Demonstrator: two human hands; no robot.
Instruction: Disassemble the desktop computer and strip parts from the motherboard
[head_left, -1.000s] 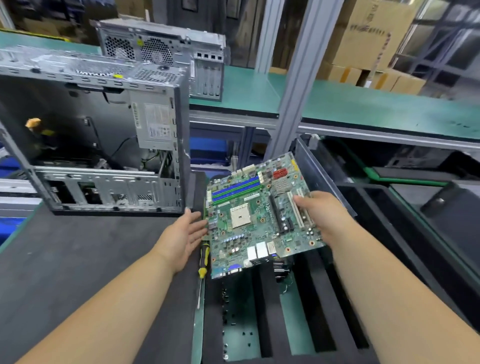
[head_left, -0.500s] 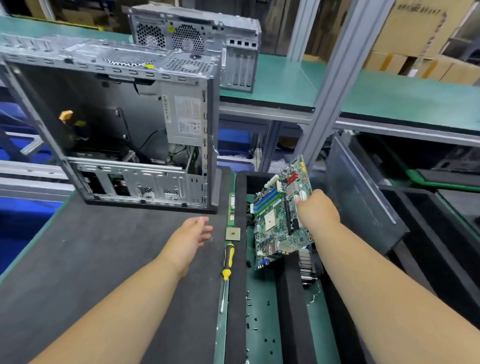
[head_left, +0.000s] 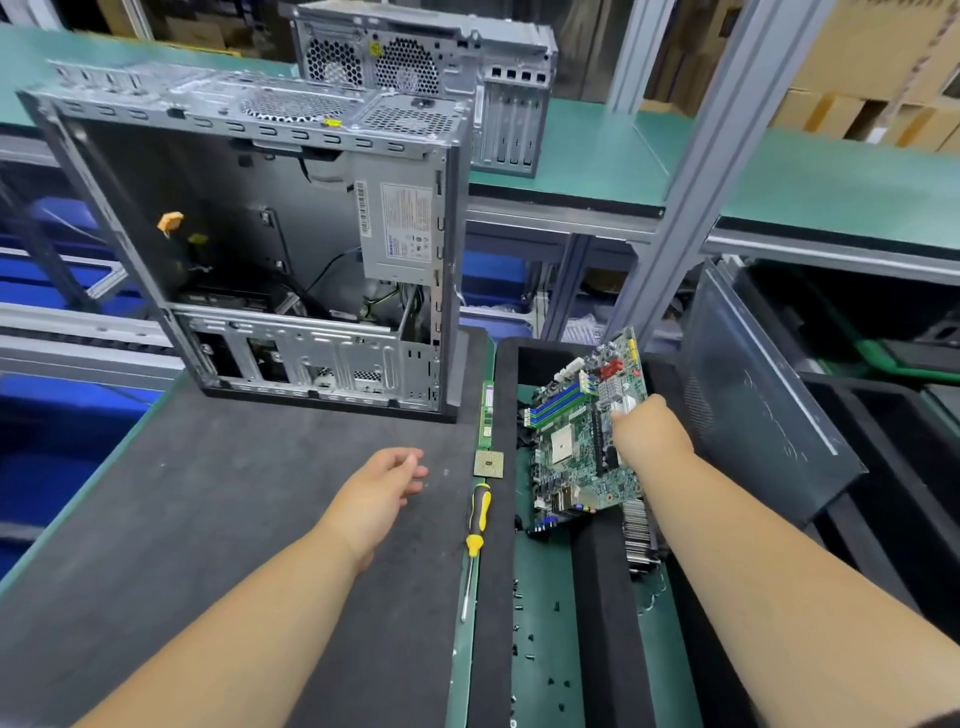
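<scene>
Green motherboard (head_left: 576, 441) held over black foam tray (head_left: 602, 597)
Right hand (head_left: 647, 434) grips the studded, tilted board; left hand (head_left: 379, 491) hovers loosely uncurled above the dark felt table (head_left: 182, 519).

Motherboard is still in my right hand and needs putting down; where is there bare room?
Bare: the dark mat between the open case and the left hand. Crowded: the mat's right edge, with RAM stick, CPU, screwdriver.

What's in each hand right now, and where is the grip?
The right hand holds the motherboard by its right edge, tilted over the foam-lined bin. The left hand holds nothing, fingers relaxed above the mat.
</scene>
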